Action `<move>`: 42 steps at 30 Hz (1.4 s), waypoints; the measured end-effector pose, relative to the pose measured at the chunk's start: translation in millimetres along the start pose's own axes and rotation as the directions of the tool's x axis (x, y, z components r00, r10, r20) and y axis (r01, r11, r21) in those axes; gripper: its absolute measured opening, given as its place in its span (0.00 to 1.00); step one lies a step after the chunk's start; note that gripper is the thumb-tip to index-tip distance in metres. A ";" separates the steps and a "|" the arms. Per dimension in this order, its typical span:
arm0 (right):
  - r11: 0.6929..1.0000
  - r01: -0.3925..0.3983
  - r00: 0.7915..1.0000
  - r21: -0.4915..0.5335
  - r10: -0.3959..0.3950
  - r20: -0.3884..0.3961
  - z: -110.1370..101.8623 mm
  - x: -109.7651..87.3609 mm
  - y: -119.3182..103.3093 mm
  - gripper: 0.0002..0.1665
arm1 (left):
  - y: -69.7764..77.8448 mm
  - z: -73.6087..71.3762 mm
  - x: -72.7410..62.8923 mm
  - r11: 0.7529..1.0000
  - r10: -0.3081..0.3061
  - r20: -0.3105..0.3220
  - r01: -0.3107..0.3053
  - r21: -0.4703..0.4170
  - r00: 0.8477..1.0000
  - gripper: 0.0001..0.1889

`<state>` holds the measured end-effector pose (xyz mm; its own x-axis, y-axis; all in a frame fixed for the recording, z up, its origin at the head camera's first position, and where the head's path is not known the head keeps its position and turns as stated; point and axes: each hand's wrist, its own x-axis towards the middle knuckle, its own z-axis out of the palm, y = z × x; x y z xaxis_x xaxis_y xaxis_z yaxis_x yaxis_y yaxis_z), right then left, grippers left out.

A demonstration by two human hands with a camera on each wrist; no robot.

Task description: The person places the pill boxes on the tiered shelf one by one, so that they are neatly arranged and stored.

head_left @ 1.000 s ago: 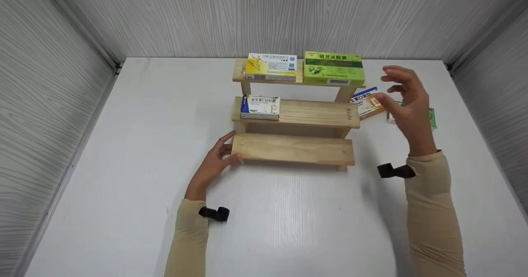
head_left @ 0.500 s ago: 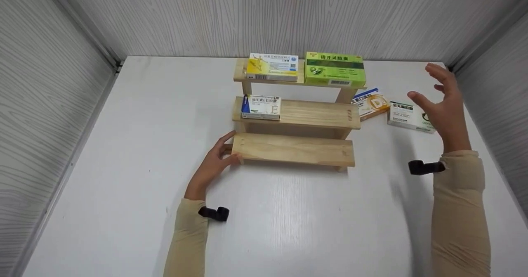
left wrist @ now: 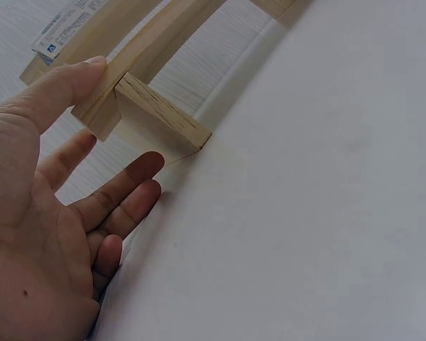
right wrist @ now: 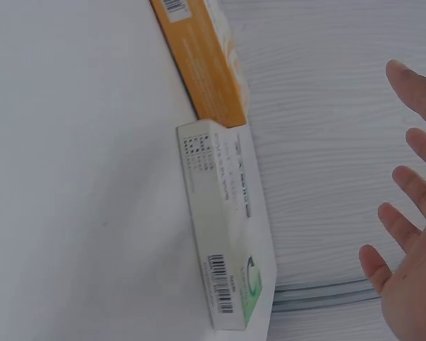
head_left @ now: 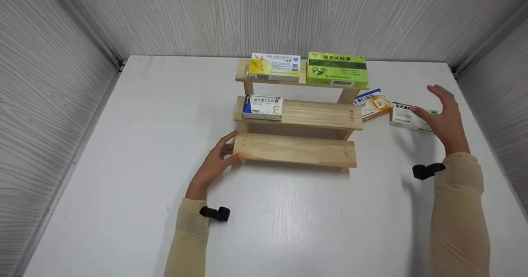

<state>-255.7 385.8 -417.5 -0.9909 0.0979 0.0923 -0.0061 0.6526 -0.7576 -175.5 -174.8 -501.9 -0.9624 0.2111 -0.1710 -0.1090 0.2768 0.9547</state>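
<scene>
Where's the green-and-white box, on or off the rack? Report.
Off: the green-and-white box lies on the table, right of the wooden rack.

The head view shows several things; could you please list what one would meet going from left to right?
Left hand, yellow-and-white box, bright green box, orange-and-white box, white-and-green box, right hand.

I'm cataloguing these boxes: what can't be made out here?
- Head view: part of the white-and-green box, behind the right hand.
- Head view: left end of the orange box, behind the rack.
- Right wrist view: orange box's end, cut off by the top edge.
- Left wrist view: print on a white box, too small.
</scene>
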 end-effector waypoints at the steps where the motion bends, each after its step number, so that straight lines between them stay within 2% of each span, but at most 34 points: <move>1: 1.000 -0.021 1.000 -0.003 0.021 0.011 0.3 0.0 4.1 0.47 | -0.3 0.0 0.1 1.000 -0.002 -0.002 0.002 -0.003 1.000 0.39; 6: 0.991 -0.127 0.989 -0.036 0.129 0.065 2.7 -0.5 20.9 0.52 | -1.0 -0.3 0.0 1.000 -0.001 -0.003 0.001 -0.001 1.000 0.39; 12: 0.975 -0.188 0.973 -0.115 0.201 0.117 3.5 -2.3 35.3 0.56 | -0.5 -0.1 -0.2 1.000 0.003 -0.001 -0.003 -0.016 1.000 0.39; 19: 0.947 -0.259 0.944 -0.191 0.290 0.156 5.9 -5.8 47.4 0.59 | 0.7 0.3 -0.3 0.999 -0.022 0.000 0.022 -0.025 1.000 0.38; 24: 0.937 -0.272 0.930 -0.218 0.314 0.190 7.4 -7.4 56.6 0.61 | 2.7 0.2 -0.3 0.999 -0.022 0.010 0.022 -0.032 1.000 0.39; 29: 0.921 -0.248 0.920 -0.301 0.321 0.223 8.9 -6.2 60.8 0.59 | 8.5 -0.7 -2.2 0.999 -0.029 0.022 0.030 -0.041 0.999 0.40; 34: 0.905 -0.216 0.923 -0.367 0.311 0.225 8.4 -9.0 61.6 0.52 | 5.1 -0.8 -1.5 0.999 -0.022 0.018 0.022 -0.028 1.000 0.39; 42: 0.911 -0.199 0.949 -0.361 0.271 0.159 7.3 -21.7 63.8 0.40 | -0.8 -0.8 1.3 0.999 0.008 0.001 -0.008 -0.031 1.000 0.38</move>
<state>-235.6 419.8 -472.6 -0.9637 0.1500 -0.2207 0.2406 0.8463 -0.4753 -176.8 -175.5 -502.7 -0.9631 0.2140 -0.1631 -0.1084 0.2461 0.9631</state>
